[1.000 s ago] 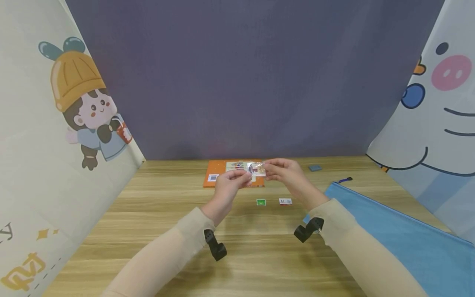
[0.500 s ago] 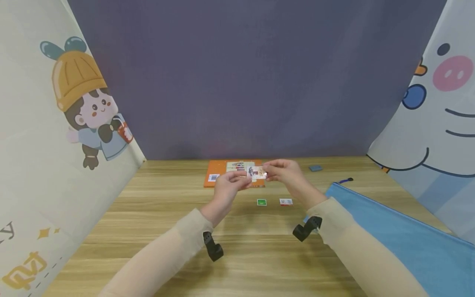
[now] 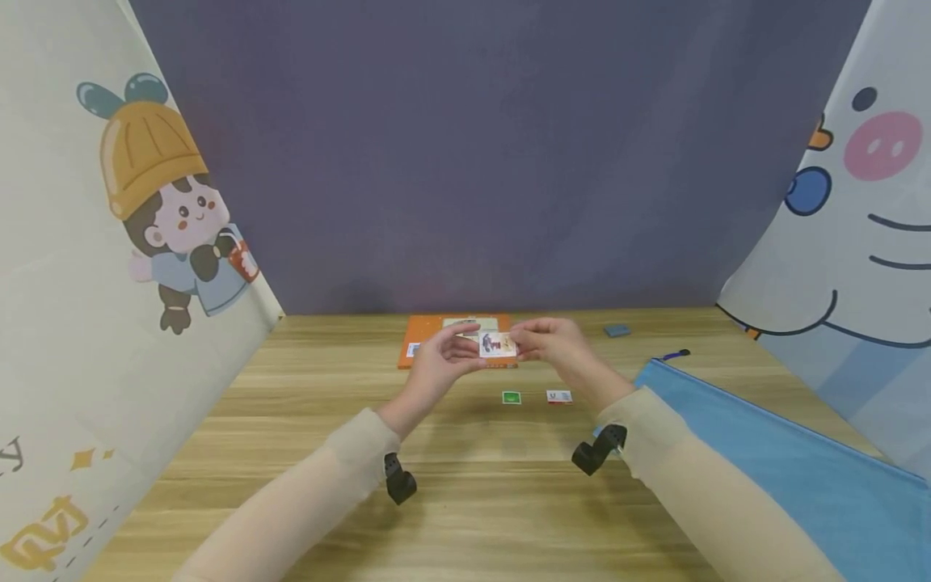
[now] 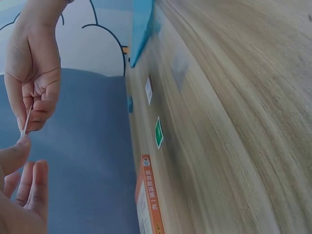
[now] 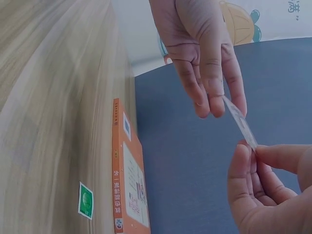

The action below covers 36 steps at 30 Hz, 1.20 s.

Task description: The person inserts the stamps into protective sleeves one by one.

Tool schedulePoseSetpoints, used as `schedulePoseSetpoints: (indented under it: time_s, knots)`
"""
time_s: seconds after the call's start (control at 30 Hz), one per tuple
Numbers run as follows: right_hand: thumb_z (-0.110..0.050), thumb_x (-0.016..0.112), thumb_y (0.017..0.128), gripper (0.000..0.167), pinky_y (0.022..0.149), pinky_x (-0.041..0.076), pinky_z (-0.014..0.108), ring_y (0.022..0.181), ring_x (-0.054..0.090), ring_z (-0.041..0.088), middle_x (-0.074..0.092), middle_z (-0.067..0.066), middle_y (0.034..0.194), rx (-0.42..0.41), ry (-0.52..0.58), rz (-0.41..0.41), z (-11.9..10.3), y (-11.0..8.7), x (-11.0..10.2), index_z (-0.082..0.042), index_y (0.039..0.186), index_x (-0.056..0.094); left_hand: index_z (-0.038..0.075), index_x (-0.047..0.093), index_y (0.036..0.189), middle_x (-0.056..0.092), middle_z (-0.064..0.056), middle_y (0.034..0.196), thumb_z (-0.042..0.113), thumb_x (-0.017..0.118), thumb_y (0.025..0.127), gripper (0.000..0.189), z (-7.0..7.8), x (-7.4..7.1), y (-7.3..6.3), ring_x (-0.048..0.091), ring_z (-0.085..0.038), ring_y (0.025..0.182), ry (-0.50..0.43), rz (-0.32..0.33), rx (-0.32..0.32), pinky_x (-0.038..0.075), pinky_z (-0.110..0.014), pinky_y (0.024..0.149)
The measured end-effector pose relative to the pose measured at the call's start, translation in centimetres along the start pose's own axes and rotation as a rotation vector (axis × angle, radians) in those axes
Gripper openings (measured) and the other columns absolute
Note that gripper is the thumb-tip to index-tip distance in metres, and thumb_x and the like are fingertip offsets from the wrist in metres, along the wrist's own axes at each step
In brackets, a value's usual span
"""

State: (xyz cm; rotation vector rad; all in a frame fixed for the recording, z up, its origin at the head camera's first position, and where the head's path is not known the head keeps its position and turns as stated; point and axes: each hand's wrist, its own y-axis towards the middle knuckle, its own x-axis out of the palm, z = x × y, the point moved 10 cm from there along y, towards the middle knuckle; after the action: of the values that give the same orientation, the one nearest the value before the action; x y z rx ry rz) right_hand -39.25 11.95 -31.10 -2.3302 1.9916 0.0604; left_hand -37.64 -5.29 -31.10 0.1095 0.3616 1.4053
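A small white picture card (image 3: 498, 344) is held up over the table, with printed figures on its face. My right hand (image 3: 554, 346) pinches its right edge between thumb and fingers. At the card's left side my left hand (image 3: 444, 360) is spread, index finger above and thumb below. In the right wrist view the far end of the card (image 5: 240, 122) comes right to the left thumb tip, whose fingers hang relaxed. Seen from the left wrist, the card (image 4: 28, 119) shows nearly edge-on. A green card (image 3: 511, 398) and a white card (image 3: 559, 397) lie on the table below.
An orange book (image 3: 422, 330) lies behind the hands, by the dark back curtain (image 3: 465, 162). A small grey-blue piece (image 3: 617, 331) sits at the back right. The blue zip bag (image 3: 785, 477) spreads over the table's right side, under the right forearm.
My left fingers have loosened from the card and spread apart, and that hand has shifted a little left. The card, kept in the right hand, has come slightly lower and left.
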Motion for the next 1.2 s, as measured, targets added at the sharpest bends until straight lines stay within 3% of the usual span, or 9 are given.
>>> schedulePoseSetpoints:
  time_s: [0.17, 0.43, 0.77, 1.0, 1.2]
  knots:
    - [-0.008, 0.065, 0.092, 0.032, 0.076, 0.059, 0.023, 0.075, 0.065, 0.012, 0.068, 0.011, 0.104, 0.004, 0.012, -0.018, 0.4, 0.2, 0.5, 0.011, 0.116, 0.059, 0.005, 0.061, 0.126, 0.069, -0.016, 0.102, -0.002, 0.078, 0.077, 0.052, 0.2, -0.1, -0.1, 0.068, -0.022, 0.09, 0.061, -0.018, 0.033, 0.059, -0.027, 0.083]
    - [-0.005, 0.065, 0.091, 0.034, 0.072, 0.059, 0.022, 0.072, 0.064, 0.012, 0.068, 0.008, 0.097, -0.006, 0.013, -0.049, 1.0, 0.2, 1.4, 0.012, 0.12, 0.057, 0.008, 0.064, 0.124, 0.071, -0.016, 0.097, -0.001, 0.079, 0.076, 0.051, -0.3, -0.7, -0.4, 0.069, -0.02, 0.086, 0.11, -0.007, 0.014, 0.059, -0.028, 0.08]
    - [0.002, 0.063, 0.09, 0.042, 0.074, 0.061, 0.028, 0.074, 0.067, 0.013, 0.067, 0.016, 0.1, -0.081, -0.021, -0.118, 1.2, -0.1, 2.9, 0.008, 0.131, 0.052, 0.004, 0.063, 0.123, 0.071, -0.017, 0.096, -0.003, 0.078, 0.075, 0.051, -1.6, -2.0, -0.7, 0.069, -0.017, 0.081, 0.12, 0.043, -0.098, 0.06, -0.029, 0.079]
    - [0.005, 0.062, 0.09, 0.043, 0.075, 0.061, 0.029, 0.073, 0.068, 0.013, 0.065, 0.022, 0.102, -0.069, -0.025, -0.122, 1.7, -0.2, 4.0, 0.007, 0.131, 0.052, 0.008, 0.064, 0.123, 0.072, -0.014, 0.091, -0.005, 0.078, 0.075, 0.051, -2.9, -2.8, -1.1, 0.066, -0.013, 0.075, 0.123, 0.075, -0.186, 0.06, -0.028, 0.076]
    - [0.008, 0.061, 0.089, 0.04, 0.073, 0.061, 0.028, 0.071, 0.068, 0.013, 0.065, 0.026, 0.102, -0.054, -0.021, -0.122, 2.3, -0.1, 4.7, 0.009, 0.128, 0.054, 0.001, 0.061, 0.125, 0.07, -0.022, 0.093, -0.009, 0.076, 0.075, 0.053, -3.6, -3.1, -1.4, 0.066, -0.014, 0.071, 0.076, 0.046, -0.206, 0.062, -0.031, 0.072]
